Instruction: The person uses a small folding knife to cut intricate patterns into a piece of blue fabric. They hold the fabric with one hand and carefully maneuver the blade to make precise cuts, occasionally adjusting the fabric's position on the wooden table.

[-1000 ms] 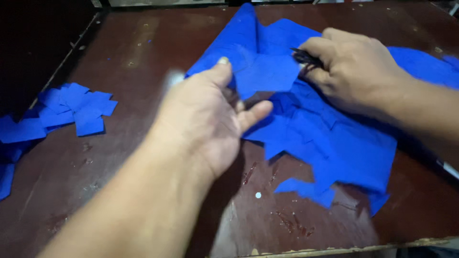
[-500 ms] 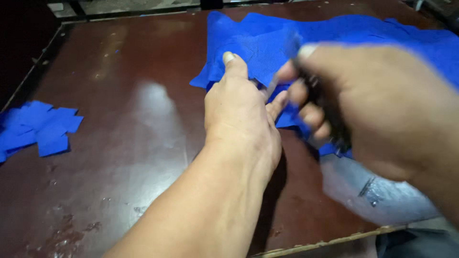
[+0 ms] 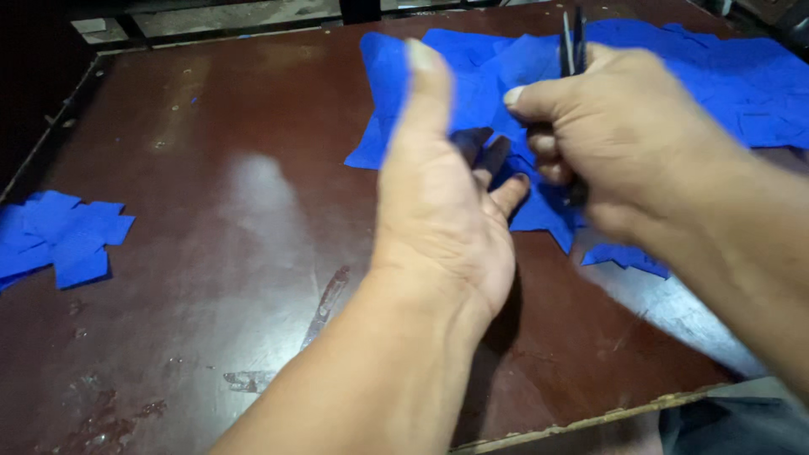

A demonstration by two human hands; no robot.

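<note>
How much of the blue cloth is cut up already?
Done: a small pile of cut blue pieces lies at the table's left edge. In hand: the right hand holds scissors; the left hand reaches onto the big blue cloth. Left: most of that cloth remains uncut.

1. My left hand is blurred by motion; its fingertips smear against the blue cloth, so I cannot tell whether they touch it.
2. My right hand covers the handles of the scissors; only the dark blades show above my knuckles.
3. The cloth runs past the right edge.
4. The pile of blue pieces is cut off at the left edge.
</note>
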